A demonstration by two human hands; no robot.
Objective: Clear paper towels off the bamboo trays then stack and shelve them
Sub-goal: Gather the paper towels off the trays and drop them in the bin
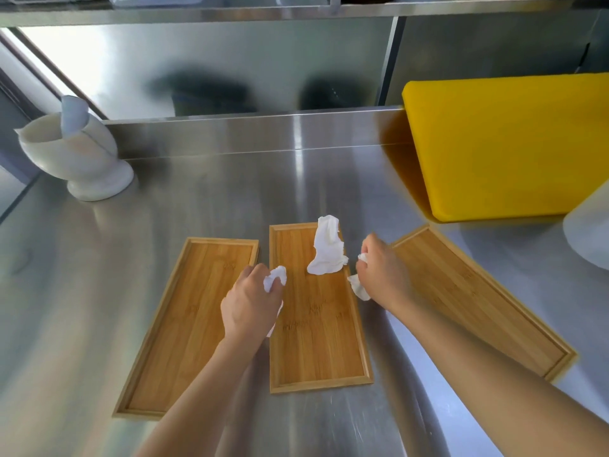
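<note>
Three bamboo trays lie side by side on a steel counter: a left tray [184,324], a middle tray [319,341] and a right tray [478,301] angled away. A crumpled white paper towel [326,249] stands on the far half of the middle tray. My left hand [250,301] hovers over the gap between the left and middle trays, closed around a small wad of paper towel [275,278]. My right hand [382,268] is between the middle and right trays, gripping another paper towel [359,285] that sticks out below the fist.
A white footed holder [79,153] with a paper roll stands at the back left. A yellow cutting board [507,146] leans against the back wall on the right, with a white container [590,229] beside it. A steel shelf [296,8] runs overhead.
</note>
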